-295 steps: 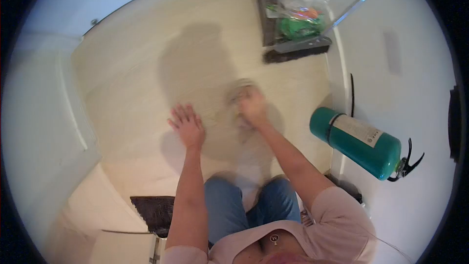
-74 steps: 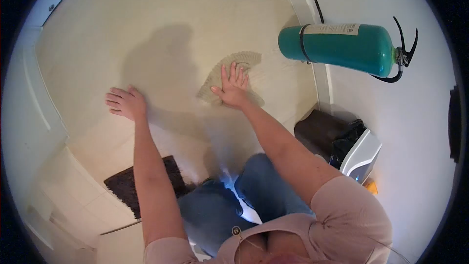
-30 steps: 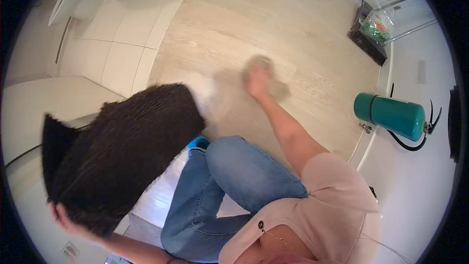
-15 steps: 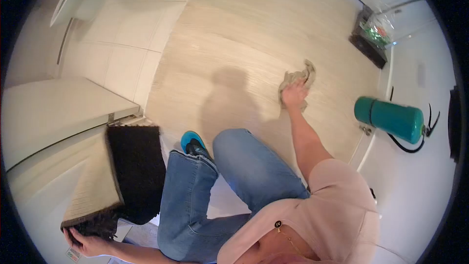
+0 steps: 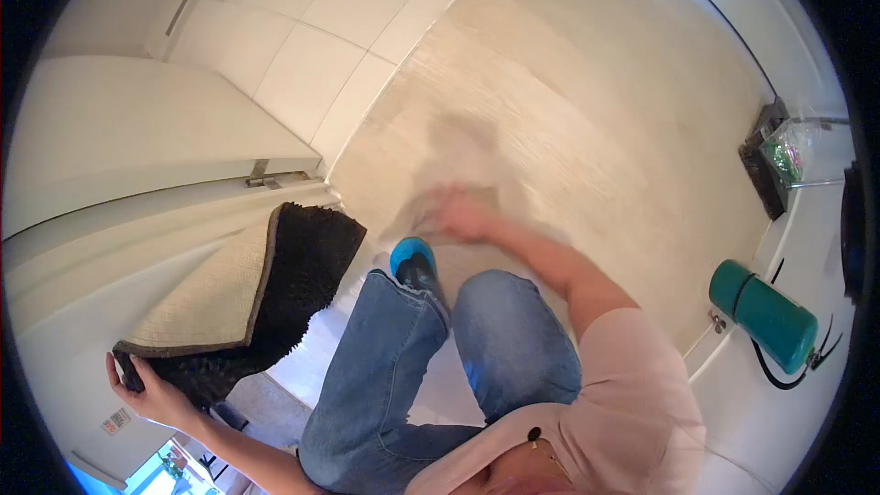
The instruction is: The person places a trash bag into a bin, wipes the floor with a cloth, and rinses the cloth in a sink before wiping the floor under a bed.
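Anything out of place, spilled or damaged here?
Only the mat stands out: it is held up and folded over, its pale underside showing. The left hand grips one corner, so this looks deliberate rather than accidental. I see no clear spill or damage on the floor.

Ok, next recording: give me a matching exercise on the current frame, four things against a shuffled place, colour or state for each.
1. dark mat
2. extinguisher
3. left hand
4. right hand

A. gripping a corner of the mat
B. blurred
C. green
D. partly folded back, pale underside showing

Pairs: 1-D, 2-C, 3-A, 4-B
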`<action>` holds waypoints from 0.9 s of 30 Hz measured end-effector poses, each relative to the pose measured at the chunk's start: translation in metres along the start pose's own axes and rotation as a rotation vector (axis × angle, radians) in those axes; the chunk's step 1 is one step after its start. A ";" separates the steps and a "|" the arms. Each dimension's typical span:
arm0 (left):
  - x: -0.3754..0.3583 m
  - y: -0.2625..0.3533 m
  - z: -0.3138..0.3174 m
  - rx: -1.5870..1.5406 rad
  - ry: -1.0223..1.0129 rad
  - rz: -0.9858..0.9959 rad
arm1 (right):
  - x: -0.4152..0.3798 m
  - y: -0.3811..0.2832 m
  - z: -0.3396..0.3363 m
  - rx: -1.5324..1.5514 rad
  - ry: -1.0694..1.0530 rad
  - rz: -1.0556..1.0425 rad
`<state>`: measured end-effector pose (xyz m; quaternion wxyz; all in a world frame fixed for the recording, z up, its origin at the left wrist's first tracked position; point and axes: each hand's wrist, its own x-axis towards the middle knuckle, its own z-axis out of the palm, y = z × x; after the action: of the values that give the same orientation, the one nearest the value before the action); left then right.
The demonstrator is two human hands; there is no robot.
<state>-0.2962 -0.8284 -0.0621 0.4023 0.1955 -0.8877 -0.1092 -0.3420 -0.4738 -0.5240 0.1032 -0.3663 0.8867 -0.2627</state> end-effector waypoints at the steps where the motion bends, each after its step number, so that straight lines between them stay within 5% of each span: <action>1: 0.002 -0.006 -0.001 0.048 -0.015 0.037 | 0.008 0.023 -0.023 -0.095 -0.079 0.114; 3: 0.001 -0.022 -0.005 0.164 -0.052 0.027 | 0.023 0.057 -0.109 -0.243 -0.076 0.575; 4: -0.002 -0.029 -0.010 0.234 -0.081 -0.016 | 0.024 0.121 -0.069 -0.458 0.261 0.430; 9: -0.017 -0.051 -0.015 0.217 -0.102 -0.149 | 0.134 0.110 -0.068 -0.344 0.437 0.733; 13: -0.020 -0.029 -0.010 0.141 -0.118 -0.165 | 0.183 -0.028 -0.006 0.038 0.167 0.304; 14: -0.019 -0.026 -0.011 0.136 -0.130 -0.148 | 0.183 -0.042 0.035 -0.030 0.326 -0.044; 16: -0.015 -0.016 -0.010 0.147 -0.145 -0.107 | 0.172 -0.047 0.036 -0.034 0.342 -0.238; 18: -0.016 -0.014 -0.007 0.111 -0.160 -0.107 | 0.159 -0.022 0.016 0.109 0.055 0.073; 19: -0.014 -0.020 -0.008 0.073 -0.163 -0.127 | 0.146 0.014 0.008 0.177 0.173 0.172; 21: -0.014 -0.023 -0.008 0.109 -0.156 -0.088 | 0.092 0.067 -0.034 -0.219 0.267 0.549; 22: -0.016 -0.019 -0.007 0.099 -0.169 -0.082 | 0.045 0.087 -0.048 -0.422 0.487 0.537; 27: -0.019 0.009 -0.002 0.144 -0.177 -0.074 | -0.232 0.062 -0.070 -0.436 0.315 1.017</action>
<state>-0.2850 -0.8124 -0.0705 0.3028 0.2459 -0.9176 -0.0769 -0.2401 -0.2463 -0.5008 0.0052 0.1368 0.9897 -0.0425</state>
